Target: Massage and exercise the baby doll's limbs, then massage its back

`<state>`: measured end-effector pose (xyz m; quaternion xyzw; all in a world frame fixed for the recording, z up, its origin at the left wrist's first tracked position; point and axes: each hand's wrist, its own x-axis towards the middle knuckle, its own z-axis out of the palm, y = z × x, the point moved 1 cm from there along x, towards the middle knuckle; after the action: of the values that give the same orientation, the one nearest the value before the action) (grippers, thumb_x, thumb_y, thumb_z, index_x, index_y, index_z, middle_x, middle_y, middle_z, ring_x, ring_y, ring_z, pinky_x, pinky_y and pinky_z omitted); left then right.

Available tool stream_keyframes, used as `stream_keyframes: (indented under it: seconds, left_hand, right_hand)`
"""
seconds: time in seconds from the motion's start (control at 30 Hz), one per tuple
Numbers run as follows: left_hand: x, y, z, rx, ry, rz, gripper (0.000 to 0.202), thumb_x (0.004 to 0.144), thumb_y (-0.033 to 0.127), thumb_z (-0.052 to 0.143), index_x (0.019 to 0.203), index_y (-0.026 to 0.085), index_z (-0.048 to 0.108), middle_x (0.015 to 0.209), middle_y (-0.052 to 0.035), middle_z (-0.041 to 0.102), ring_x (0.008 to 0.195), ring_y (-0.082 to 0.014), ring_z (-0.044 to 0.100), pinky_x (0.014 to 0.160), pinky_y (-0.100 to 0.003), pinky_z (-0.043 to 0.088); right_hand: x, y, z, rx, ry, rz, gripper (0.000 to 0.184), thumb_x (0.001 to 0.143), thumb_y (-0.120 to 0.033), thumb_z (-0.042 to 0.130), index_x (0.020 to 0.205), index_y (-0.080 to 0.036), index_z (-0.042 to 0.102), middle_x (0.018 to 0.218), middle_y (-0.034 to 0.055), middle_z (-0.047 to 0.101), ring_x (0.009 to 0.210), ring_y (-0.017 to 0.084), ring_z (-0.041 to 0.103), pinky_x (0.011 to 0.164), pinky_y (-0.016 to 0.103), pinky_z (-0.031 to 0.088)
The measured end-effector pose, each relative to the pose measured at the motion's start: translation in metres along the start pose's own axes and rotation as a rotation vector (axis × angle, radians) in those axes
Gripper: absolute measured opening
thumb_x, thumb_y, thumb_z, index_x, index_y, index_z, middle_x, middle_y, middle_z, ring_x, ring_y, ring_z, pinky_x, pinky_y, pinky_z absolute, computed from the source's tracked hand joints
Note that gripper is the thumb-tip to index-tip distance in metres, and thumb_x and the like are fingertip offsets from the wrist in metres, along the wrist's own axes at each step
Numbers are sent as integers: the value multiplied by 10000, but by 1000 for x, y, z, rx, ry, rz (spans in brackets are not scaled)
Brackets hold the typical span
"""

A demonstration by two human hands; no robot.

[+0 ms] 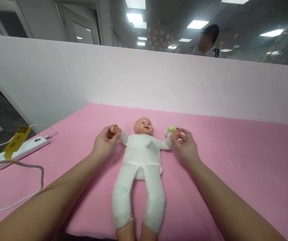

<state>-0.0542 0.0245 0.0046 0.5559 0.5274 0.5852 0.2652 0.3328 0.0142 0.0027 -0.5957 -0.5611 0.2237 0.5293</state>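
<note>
Left hand (105, 142) curled around one fist of bald plastic-headed baby doll in white cloth (141, 152); right hand (187, 145) partly closed on other fist. Doll face-up mid-surface, on pink cloth (234, 167), arms spread. Step appears to be arm positioning; next move likely calls for gentle, even hold. Yellow tag (17, 142) seemingly reads "T/C N/A", beside code pattern; lettering on green-capped white container (171, 129) illegible.

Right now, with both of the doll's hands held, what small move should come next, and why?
Probably ease the arms of the doll gently inward: the left hand and right hand each hold one end, both arms are spread out, and moving inward would lead away from the bottle close to the right hand.
</note>
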Motion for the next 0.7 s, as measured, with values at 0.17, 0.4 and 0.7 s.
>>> stream_keyframes:
  seconds: [0.17, 0.4, 0.7]
  left_hand:
    - [-27, 22, 22, 393, -326, 410, 296, 982, 385, 639, 1250, 300, 730, 1243, -69, 740, 1166, -297, 651, 1043, -458, 498]
    - [-30, 16, 29, 701, -492, 684, 358, 1031, 264, 545, 1344, 298, 716, 1267, -103, 702, 1227, -295, 616, 1070, -503, 491]
    - [-27, 17, 23, 437, -419, 357, 330, 1026, 386, 565, 1318, 292, 687, 1272, -74, 708, 1179, -277, 643, 1016, -443, 535]
  right_hand:
    - [-38, -38, 30, -221, -310, -362, 330, 920, -282, 729, 1250, -302, 709, 920, 14, 751, 741, 202, 668, 716, 340, 555]
    - [-48, -45, 46, -374, -475, -751, 257, 991, -161, 631, 1177, -293, 749, 1255, 23, 734, 1142, 238, 689, 938, 390, 562]
    - [-34, -36, 34, -206, -243, -328, 315, 920, -333, 719, 1229, -275, 708, 1048, 31, 756, 768, 198, 666, 714, 344, 548]
